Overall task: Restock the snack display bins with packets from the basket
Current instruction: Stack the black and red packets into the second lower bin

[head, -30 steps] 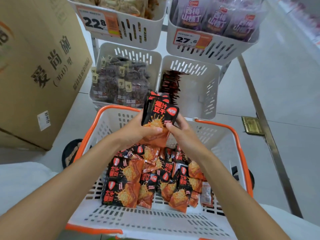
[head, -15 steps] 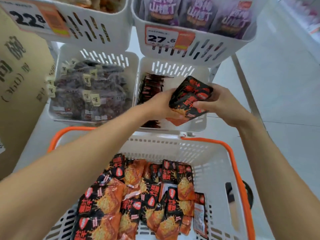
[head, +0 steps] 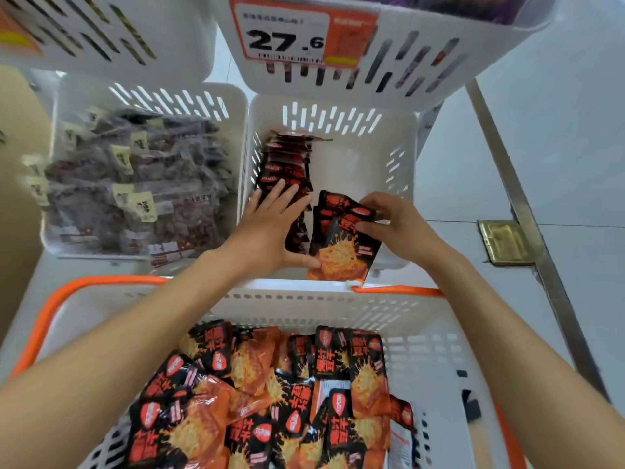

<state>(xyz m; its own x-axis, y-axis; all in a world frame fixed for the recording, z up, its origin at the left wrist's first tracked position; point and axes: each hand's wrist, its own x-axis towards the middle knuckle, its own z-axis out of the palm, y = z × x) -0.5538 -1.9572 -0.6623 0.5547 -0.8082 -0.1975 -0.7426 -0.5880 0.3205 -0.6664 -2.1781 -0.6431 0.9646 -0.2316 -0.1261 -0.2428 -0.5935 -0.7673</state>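
Note:
A white basket (head: 338, 304) with an orange rim holds several loose black-and-orange snack packets (head: 270, 397). Beyond it stands a white display bin (head: 402, 170) with a row of the same packets (head: 287, 164) upright along its left wall. My left hand (head: 270, 228) lies flat with straight fingers against that row. My right hand (head: 392, 225) grips a small stack of packets (head: 341, 242) and holds it upright inside the bin, just right of the row.
To the left, another white bin (head: 233, 106) is full of dark clear-wrapped packets. Two upper bins overhang, one with a 27.6 price tag (head: 287, 32). A metal floor rail (head: 521, 204) and a brass floor plate (head: 505, 242) lie to the right.
Both hands carried the packet stack forward from above the basket into the bin. My left hand let go of the stack and now presses flat on the row.

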